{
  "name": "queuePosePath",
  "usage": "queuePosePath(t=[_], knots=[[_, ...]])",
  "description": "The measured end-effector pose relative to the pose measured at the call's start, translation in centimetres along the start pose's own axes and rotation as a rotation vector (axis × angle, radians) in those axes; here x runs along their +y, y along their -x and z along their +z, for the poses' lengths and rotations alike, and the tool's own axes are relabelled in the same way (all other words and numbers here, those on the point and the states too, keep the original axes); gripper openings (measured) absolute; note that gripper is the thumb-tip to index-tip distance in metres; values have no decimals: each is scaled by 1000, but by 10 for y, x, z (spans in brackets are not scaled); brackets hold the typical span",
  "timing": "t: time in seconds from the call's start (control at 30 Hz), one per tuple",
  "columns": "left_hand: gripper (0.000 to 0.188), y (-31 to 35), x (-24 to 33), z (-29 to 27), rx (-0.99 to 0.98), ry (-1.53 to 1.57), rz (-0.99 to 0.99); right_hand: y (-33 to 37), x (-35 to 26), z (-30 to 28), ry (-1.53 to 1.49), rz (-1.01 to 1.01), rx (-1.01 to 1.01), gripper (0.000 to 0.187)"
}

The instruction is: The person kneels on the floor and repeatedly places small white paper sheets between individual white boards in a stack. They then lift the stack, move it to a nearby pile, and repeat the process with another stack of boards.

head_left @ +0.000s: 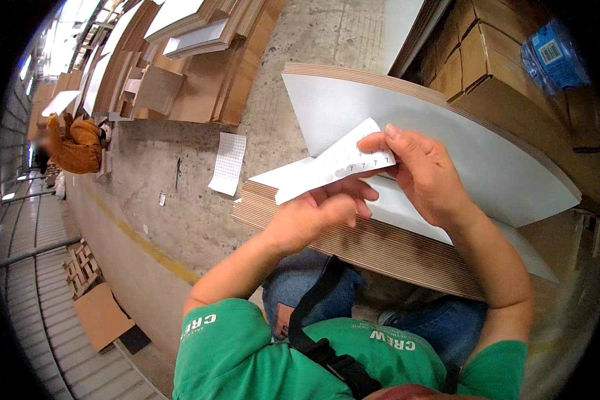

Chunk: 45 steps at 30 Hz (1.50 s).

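A white sheet of number labels [333, 163] hangs slanted above the boards, curled along its upper right end. My right hand [423, 170] pinches that end between thumb and fingers. Under the lower edge of the sheet is my left hand [320, 217], its fingers apart and partly bent, the fingertips near the sheet. Whether it touches the paper is hard to tell. Below both hands lies a stack of white-faced boards [393, 250] with brown layered edges. Behind it a second stack of white panels [420, 120] leans at an angle.
Another printed label sheet [227, 163] lies on the concrete floor. Cardboard boxes [500, 73] stand at the far right, with a blue plastic-wrapped package [560, 57] on top. More stacked boards [200, 80] fill the far left. A person in orange-brown clothing [79, 147] bends down at the left.
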<state>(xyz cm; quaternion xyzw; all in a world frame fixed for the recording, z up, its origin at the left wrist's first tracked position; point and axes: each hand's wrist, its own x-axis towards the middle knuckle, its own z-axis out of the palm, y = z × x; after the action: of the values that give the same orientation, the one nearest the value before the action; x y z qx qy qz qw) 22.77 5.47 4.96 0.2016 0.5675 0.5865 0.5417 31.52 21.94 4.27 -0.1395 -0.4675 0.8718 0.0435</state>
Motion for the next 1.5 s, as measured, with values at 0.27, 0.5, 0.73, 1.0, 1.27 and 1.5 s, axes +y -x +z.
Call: queuePosePath(t=[0.27,0.5,0.73,1.0,1.27,1.5], knots=[[49,-12,-8,3,126,29,132,7,-6,-8,348,-147,-35,26],[50,-12,-9,10,79,-43,190,18,-7,-16,526,-208,10,25],[52,-14,-13,8,121,-28,225,14,-6,-19,786,-474,17,14],[53,-19,-10,14,187,88,108,13,-16,-31,1004,-493,48,21],[42,-18,-17,12,294,-331,277,15,-8,3,1425,-859,-37,17],[39,-17,-18,13,254,-268,293,14,-7,10,1504,-885,-23,12]])
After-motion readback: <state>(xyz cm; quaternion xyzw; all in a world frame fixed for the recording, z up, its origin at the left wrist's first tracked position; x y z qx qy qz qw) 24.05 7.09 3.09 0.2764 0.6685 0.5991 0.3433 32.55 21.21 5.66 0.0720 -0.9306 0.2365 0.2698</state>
